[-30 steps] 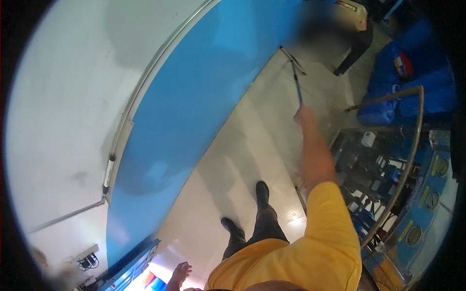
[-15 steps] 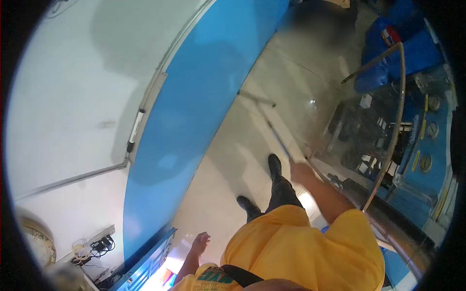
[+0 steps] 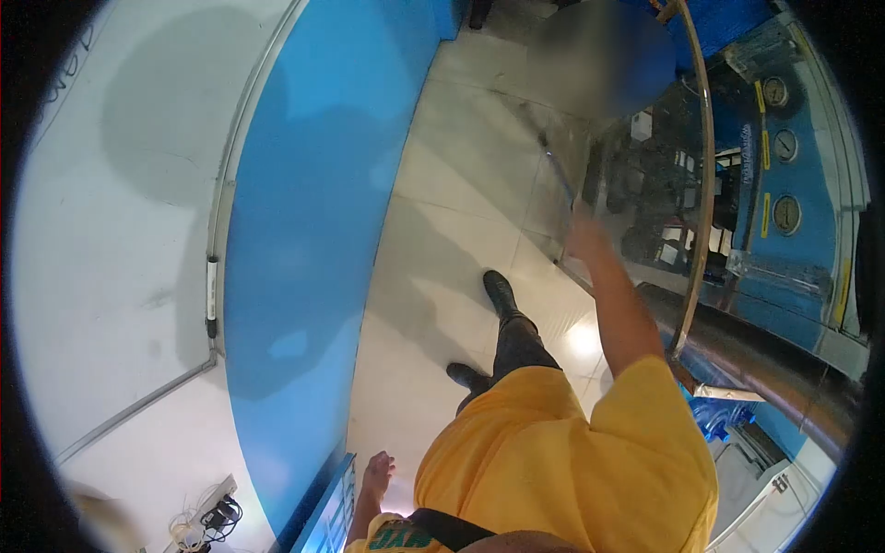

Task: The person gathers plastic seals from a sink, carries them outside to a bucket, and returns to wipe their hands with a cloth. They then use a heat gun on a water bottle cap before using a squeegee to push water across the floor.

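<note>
My right hand (image 3: pixel 585 235) reaches forward, closed round the handle of a floor squeegee (image 3: pixel 559 172). The handle slopes away to a narrow crosswise head on the pale tiles, near the base of the glass-sided machine. Low at my left side hangs my left hand (image 3: pixel 378 475), empty, its fingers loosely bent and apart. It is nearest to a blue-framed panel (image 3: pixel 327 511) by the wall.
A blue and white wall (image 3: pixel 313 230) runs along my left; a marker (image 3: pixel 211 290) lies on its ledge. To the right are a metal rail (image 3: pixel 707 166), a thick dark pipe (image 3: pixel 765 359), pressure gauges (image 3: pixel 786 214) and blue water bottles (image 3: pixel 719 417). Power leads (image 3: pixel 219 518) sit lower left.
My right hand and the squeegee have moved farther forward, its head now closer to the machine's base. The view has turned, and the left hand still hangs at my side.
</note>
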`<state>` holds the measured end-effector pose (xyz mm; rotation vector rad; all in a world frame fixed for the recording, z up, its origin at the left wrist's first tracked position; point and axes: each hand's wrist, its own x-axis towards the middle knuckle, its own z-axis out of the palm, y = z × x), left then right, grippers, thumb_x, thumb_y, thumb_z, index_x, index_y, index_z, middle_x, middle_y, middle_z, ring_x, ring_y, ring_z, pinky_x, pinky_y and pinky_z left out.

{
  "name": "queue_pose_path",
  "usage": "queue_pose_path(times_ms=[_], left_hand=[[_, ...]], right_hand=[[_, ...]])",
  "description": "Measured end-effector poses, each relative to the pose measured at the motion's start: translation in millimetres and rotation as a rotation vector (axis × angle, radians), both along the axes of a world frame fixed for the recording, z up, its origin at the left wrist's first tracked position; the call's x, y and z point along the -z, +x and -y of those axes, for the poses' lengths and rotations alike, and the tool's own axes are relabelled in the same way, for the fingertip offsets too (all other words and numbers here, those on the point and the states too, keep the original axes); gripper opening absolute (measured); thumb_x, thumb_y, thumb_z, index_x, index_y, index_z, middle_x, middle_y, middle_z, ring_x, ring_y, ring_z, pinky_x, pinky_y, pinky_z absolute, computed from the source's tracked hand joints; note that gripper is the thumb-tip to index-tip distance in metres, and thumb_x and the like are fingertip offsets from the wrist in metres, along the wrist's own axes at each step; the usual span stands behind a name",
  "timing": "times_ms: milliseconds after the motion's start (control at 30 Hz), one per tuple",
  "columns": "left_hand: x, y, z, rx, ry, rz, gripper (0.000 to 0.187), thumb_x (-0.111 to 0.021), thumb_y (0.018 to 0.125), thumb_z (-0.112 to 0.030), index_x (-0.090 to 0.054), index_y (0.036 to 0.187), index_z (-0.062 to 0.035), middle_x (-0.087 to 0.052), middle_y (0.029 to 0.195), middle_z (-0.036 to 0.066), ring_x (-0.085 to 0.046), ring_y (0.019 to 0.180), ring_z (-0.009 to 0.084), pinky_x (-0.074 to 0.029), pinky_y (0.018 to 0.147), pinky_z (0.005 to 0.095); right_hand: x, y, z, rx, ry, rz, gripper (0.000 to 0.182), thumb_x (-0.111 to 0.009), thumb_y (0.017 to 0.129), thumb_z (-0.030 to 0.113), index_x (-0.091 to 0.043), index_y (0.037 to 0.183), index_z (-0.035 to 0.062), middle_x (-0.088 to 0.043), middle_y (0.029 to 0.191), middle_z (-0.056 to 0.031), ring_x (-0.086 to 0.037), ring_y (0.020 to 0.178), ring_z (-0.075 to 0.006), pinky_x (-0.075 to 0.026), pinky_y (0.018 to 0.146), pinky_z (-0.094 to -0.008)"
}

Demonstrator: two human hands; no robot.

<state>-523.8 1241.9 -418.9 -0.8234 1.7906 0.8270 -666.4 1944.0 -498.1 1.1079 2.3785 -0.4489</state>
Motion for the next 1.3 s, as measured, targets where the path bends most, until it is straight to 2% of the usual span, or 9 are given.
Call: queue_pose_path(times_ms=[267, 333, 367, 400, 600, 1000, 1167, 1267, 1300], left_hand=[[-27.7, -13.4, -21.0, -0.004, -0.054, -0.05, 0.048, -0.05, 0.097, -0.038, -0.046, 0.134, -0.0076, -0.063, 0.118, 0.008, -0.061, 0.103, 0.0211, -0.048, 0.084, 0.0333], [-22.7, -16.0, -20.7, 0.039, -0.05, -0.067, 0.047, -0.049, 0.097, -0.037, -0.046, 0.134, -0.0072, -0.063, 0.117, 0.009, -0.062, 0.103, 0.0209, -0.048, 0.084, 0.0324], [-18.8, -12.0, -12.5, 0.079, -0.049, -0.069, 0.047, -0.048, 0.097, -0.036, -0.046, 0.134, -0.0068, -0.063, 0.116, 0.009, -0.062, 0.102, 0.0208, -0.048, 0.083, 0.0316], [-14.5, -11.1, -10.3, 0.084, -0.044, -0.07, 0.047, -0.048, 0.097, -0.036, -0.046, 0.134, -0.0068, -0.063, 0.116, 0.009, -0.062, 0.102, 0.0208, -0.048, 0.083, 0.0316], [16.6, -7.6, 20.1, 0.195, 0.009, -0.108, 0.056, -0.051, 0.093, -0.039, -0.047, 0.133, -0.0014, -0.064, 0.114, 0.009, -0.063, 0.098, 0.0192, -0.049, 0.079, 0.0298], [2.8, 53.6, 114.3, 0.421, 0.01, -0.179, 0.055, -0.054, 0.092, -0.043, -0.05, 0.13, -0.0037, -0.064, 0.11, 0.008, -0.063, 0.094, 0.0189, -0.049, 0.077, 0.0312], [22.0, 97.1, 169.4, -0.075, 0.284, -0.111, 0.05, -0.056, 0.094, -0.042, -0.052, 0.125, -0.0029, -0.065, 0.106, 0.008, -0.063, 0.091, 0.0184, -0.05, 0.077, 0.0326], [28.9, 92.9, 184.3, 0.909, 0.282, -0.413, 0.047, -0.054, 0.096, -0.04, -0.052, 0.125, -0.0035, -0.065, 0.104, 0.008, -0.063, 0.088, 0.0175, -0.05, 0.077, 0.0327], [38.2, 86.8, 193.2, 0.823, 0.19, -0.238, 0.043, -0.055, 0.096, -0.036, -0.053, 0.125, -0.0042, -0.065, 0.104, 0.009, -0.064, 0.088, 0.0185, -0.051, 0.077, 0.0327]], right_hand=[[43.9, -104.7, -50.5, 0.043, -0.116, 0.04, 0.035, -0.044, 0.097, 0.022, -0.059, 0.12, -0.0005, -0.062, 0.117, -0.0217, -0.061, 0.107, -0.0374, -0.049, 0.091, -0.0438], [105.5, -36.3, -20.1, -0.466, 0.081, -0.158, 0.027, -0.05, 0.087, 0.012, -0.061, 0.105, -0.0056, -0.063, 0.111, -0.0263, -0.062, 0.105, -0.0384, -0.049, 0.089, -0.0481], [-23.9, -27.1, 36.6, -0.17, -0.139, -0.207, 0.029, -0.047, 0.087, 0.012, -0.06, 0.106, -0.0056, -0.062, 0.111, -0.0273, -0.062, 0.103, -0.0396, -0.048, 0.089, -0.0496], [80.2, 20.9, 63.1, -0.289, -0.128, 0.083, 0.048, -0.029, 0.1, 0.031, -0.048, 0.133, 0.002, -0.059, 0.122, -0.0249, -0.058, 0.112, -0.0426, -0.041, 0.099, -0.0524], [-88.2, 147.2, 151.3, -0.133, -0.468, 0.049, 0.057, -0.049, 0.088, 0.021, -0.039, 0.144, 0.0144, -0.064, 0.112, -0.0247, -0.061, 0.104, -0.0387, -0.048, 0.091, -0.0472], [101.6, 141.0, 71.5, -0.176, -0.138, 0.106, 0.062, -0.053, 0.082, 0.014, -0.037, 0.14, 0.0004, -0.064, 0.107, -0.028, -0.065, 0.093, -0.0418, -0.052, 0.081, -0.0492], [-32.9, 240.6, 235.9, -0.162, -0.457, 0.057, 0.06, -0.054, 0.084, 0.018, -0.037, 0.139, 0.0019, -0.065, 0.098, -0.0294, -0.064, 0.093, -0.0421, -0.051, 0.081, -0.05], [-36.4, 249.1, 268.8, 0.135, -0.821, -0.198, 0.055, -0.055, 0.087, 0.02, -0.04, 0.138, 0.0085, -0.065, 0.099, -0.0263, -0.065, 0.093, -0.0398, -0.051, 0.08, -0.0501], [-28.7, 240.1, 277.3, -0.259, -0.682, -0.066, 0.054, -0.054, 0.087, 0.02, -0.041, 0.138, 0.0103, -0.065, 0.1, -0.026, -0.065, 0.092, -0.0392, -0.051, 0.08, -0.0503]])
